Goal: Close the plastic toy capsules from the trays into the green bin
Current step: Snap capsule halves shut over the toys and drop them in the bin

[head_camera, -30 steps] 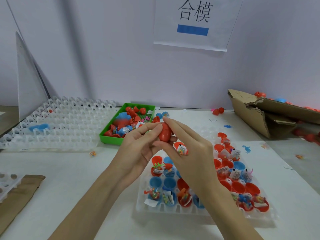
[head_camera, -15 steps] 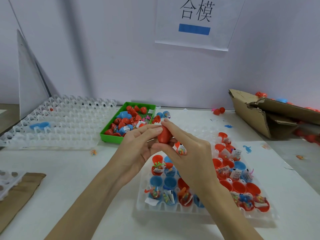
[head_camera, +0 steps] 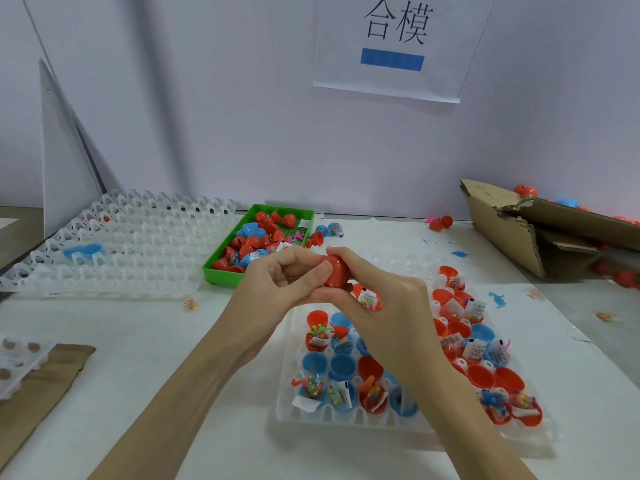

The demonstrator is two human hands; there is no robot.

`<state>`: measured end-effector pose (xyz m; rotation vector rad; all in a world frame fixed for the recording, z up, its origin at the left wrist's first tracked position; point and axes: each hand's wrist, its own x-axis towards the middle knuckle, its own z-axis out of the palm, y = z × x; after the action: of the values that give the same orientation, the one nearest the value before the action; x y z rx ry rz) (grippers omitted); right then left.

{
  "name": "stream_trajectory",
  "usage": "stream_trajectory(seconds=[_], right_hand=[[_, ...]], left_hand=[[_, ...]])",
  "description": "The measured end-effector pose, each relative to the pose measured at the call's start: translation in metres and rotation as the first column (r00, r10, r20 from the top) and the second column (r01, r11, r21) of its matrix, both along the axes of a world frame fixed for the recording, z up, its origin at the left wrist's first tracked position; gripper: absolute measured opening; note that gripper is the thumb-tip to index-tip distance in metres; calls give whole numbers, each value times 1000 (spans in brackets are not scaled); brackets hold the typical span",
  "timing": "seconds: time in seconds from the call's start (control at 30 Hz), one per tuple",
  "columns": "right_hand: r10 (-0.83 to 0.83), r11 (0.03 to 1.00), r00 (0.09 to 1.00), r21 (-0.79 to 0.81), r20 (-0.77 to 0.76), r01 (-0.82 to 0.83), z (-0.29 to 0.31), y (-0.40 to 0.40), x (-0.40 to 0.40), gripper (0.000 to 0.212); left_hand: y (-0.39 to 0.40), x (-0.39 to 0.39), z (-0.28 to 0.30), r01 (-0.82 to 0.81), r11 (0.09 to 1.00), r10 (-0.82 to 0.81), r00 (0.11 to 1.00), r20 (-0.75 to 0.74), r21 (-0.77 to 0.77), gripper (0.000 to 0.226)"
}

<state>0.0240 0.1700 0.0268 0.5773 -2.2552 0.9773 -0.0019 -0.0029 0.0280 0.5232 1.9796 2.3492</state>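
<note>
Red capsule [head_camera: 335,271] pinched between both hands, above the far edge of the filled tray [head_camera: 349,415]. Left of the hands: empty white trays [head_camera: 114,251], then green bin [head_camera: 221,273] just beyond the left knuckles, loaded with red and blue capsules. Left hand [head_camera: 273,289] curled, thumb and fingers pressed on the capsule's left side. Right hand [head_camera: 384,306] curled over its right side, fingertips on top. Farther right, torn cardboard box [head_camera: 512,230].

The right hand [head_camera: 377,306] hides part of the red capsule [head_camera: 335,271] (its seam unseen) and several tray [head_camera: 346,415] cells
</note>
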Motion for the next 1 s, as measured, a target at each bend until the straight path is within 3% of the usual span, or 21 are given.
stream_trajectory(seconds=[0.2,0.57,0.7,0.8,0.87,0.93,1.0], right_hand=[[94,994,995,-62,-24,-95,5,4,0,57],[48,998,990,-30,-132,-52,3,8,-2,56],[56,997,998,-51,-40,-58,4,8,-4,59],[153,959,981,-258,118,-118,5,4,-1,48],[344,841,903,-512,257,-175,11,6,-2,37],[556,675,739,-725,381,-134,19,11,-3,46],[692,577,567,-815,446,-63,24,15,-3,54]], left_hand=[[5,3,-4,-106,994,106,982,-158,5,13],[17,5,-8,-163,984,173,967,-185,65,18],[17,3,-9,-171,985,171,971,-169,16,27],[16,3,-7,-93,991,104,988,-114,101,42],[15,3,-8,-194,979,202,955,-219,56,39],[12,3,-8,-373,926,316,853,-415,-62,20],[11,5,-6,-405,911,309,795,-522,-78,14]])
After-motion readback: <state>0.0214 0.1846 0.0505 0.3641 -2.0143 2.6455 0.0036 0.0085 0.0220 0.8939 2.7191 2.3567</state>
